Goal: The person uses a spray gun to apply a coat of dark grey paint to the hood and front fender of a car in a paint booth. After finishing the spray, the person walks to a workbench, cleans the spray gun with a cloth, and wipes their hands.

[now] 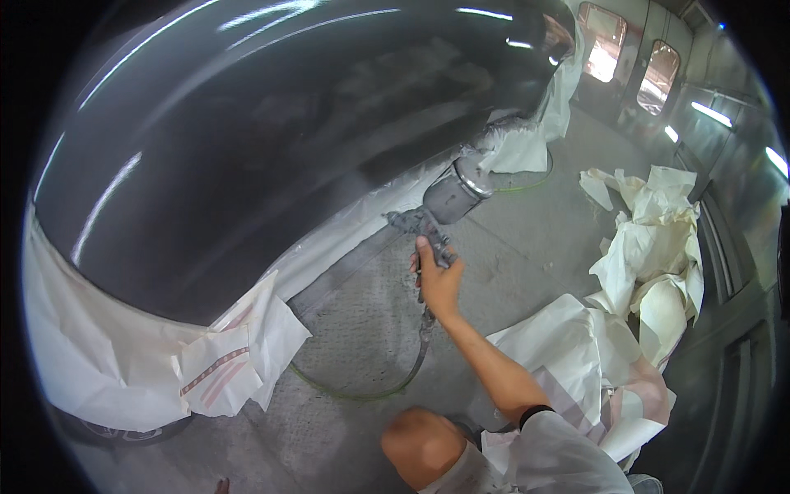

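Observation:
My right hand [438, 273] grips a grey spray gun [424, 226] by its handle, with a large metal cup [457, 191] on top and a hose [421, 354] hanging from the handle. The gun is held beside the lower edge of a glossy dark grey vehicle panel [288, 132], which is bordered by white masking sheet [325, 255] and bunched paper [243, 346]. At the very bottom left of the view, a small bit of my left hand [222, 486] shows, too cropped to tell its finger state.
Crumpled masking paper [638, 247] lies on the grey floor [510, 247] along the right, beside the booth wall [724, 247] with small windows [603, 41] and light tubes. My bent knee [420, 445] is low in view. A thin green hose crosses the floor.

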`<state>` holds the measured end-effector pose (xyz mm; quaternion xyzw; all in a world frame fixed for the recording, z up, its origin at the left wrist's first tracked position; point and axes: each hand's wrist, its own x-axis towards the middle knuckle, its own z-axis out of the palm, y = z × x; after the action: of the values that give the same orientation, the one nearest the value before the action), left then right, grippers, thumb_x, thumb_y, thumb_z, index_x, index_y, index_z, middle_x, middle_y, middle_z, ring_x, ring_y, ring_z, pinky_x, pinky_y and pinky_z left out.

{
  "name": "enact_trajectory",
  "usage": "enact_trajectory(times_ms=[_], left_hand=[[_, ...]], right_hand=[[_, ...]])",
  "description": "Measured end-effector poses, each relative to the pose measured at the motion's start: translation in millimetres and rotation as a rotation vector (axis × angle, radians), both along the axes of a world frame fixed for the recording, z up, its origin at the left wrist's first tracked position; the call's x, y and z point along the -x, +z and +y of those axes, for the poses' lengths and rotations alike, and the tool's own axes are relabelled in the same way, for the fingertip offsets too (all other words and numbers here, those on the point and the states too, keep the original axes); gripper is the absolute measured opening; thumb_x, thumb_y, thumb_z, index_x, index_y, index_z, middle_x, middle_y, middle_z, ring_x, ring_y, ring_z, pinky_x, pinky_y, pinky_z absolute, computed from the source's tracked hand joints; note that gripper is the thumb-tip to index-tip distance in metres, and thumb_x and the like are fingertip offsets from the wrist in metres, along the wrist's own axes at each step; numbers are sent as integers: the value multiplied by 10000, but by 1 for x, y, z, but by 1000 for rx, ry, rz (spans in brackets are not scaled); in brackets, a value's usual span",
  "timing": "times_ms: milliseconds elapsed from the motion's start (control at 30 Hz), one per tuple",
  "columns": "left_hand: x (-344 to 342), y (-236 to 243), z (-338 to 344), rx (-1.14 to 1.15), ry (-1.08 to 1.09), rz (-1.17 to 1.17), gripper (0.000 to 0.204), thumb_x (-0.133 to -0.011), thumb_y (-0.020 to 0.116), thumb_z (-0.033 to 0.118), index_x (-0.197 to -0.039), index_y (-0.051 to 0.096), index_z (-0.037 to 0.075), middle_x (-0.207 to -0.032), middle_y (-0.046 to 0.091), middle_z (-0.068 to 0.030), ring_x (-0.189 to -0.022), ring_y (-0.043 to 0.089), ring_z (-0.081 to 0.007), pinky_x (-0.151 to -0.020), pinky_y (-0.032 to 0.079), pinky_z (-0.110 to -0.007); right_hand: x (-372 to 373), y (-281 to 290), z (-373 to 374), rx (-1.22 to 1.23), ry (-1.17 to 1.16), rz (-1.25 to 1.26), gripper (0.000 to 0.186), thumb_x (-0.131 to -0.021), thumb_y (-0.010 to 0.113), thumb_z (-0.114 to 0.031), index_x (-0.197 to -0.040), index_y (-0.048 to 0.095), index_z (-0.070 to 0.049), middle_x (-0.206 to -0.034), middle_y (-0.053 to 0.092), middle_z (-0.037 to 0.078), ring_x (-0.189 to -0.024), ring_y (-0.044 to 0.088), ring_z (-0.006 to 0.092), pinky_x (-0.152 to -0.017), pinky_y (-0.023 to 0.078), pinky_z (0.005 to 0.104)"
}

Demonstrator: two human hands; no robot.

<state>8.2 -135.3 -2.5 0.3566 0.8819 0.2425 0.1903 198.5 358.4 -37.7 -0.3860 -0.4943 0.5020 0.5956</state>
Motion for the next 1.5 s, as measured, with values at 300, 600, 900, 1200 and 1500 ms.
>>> enact_trajectory(times_ms=[300,600,900,1200,1500], left_hand=[[-27,10,11,289,267,-115,651,-939,516,444,-1373,390,-25,-1363,443,-263,-1249,430,-383,-1037,344,-398],[-64,-4,71,221,394,-281,663,-950,474,467,-1378,378,-31,-1377,416,-280,-1272,408,-387,-1058,326,-390],[-72,-11,93,217,437,-248,660,-954,460,469,-1379,377,-29,-1382,411,-278,-1279,402,-384,-1064,320,-389],[-70,-17,68,89,498,-231,657,-958,446,470,-1380,375,-28,-1387,407,-275,-1287,396,-382,-1071,313,-388],[-54,4,48,-14,275,-96,584,-982,402,408,-1374,388,-25,-1390,418,-250,-1298,396,-356,-1080,301,-387]], right_hand=[[-77,9,130,4,-122,29,344,-885,646,-356,-840,576,-22,-658,598,33,-529,557,76,-396,390,213],[-141,9,255,-196,-316,-8,371,-881,645,-372,-810,564,-18,-599,571,33,-445,507,77,-376,377,223],[-186,9,347,-304,-556,-157,349,-874,661,-314,-743,584,1,-574,575,40,-442,525,92,-386,380,241],[-163,-17,311,-122,-457,-133,359,-883,643,-358,-763,581,-25,-579,540,20,-479,494,102,-436,385,256],[-64,-41,135,19,-207,-38,334,-897,637,-323,-865,560,1,-655,582,41,-489,508,87,-391,380,232]])
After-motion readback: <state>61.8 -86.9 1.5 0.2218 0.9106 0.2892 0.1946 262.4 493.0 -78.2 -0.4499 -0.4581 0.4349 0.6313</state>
